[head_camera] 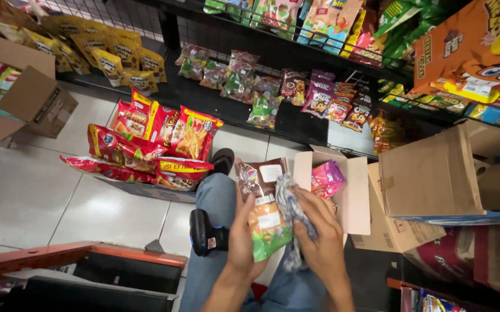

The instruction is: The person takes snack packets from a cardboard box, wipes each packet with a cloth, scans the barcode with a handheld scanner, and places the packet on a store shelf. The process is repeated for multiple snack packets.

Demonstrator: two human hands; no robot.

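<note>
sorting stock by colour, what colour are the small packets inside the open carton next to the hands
Bright pink small packets, seen in the head view inside the open carton.

Brown-and-green snack packet (264,214) with white labels mid-frame, red chip bags (146,147) on floor, orange carton (475,52) upper right

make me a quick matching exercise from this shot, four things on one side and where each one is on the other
Things:
1. cloth
2. brown and green snack packet
3. handheld scanner
4. pink packets

Places:
A. inside the small open carton
B. resting on the person's thigh
C. gripped in the right hand
D. held in the left hand

Pairs: 1-C, 2-D, 3-B, 4-A
</note>
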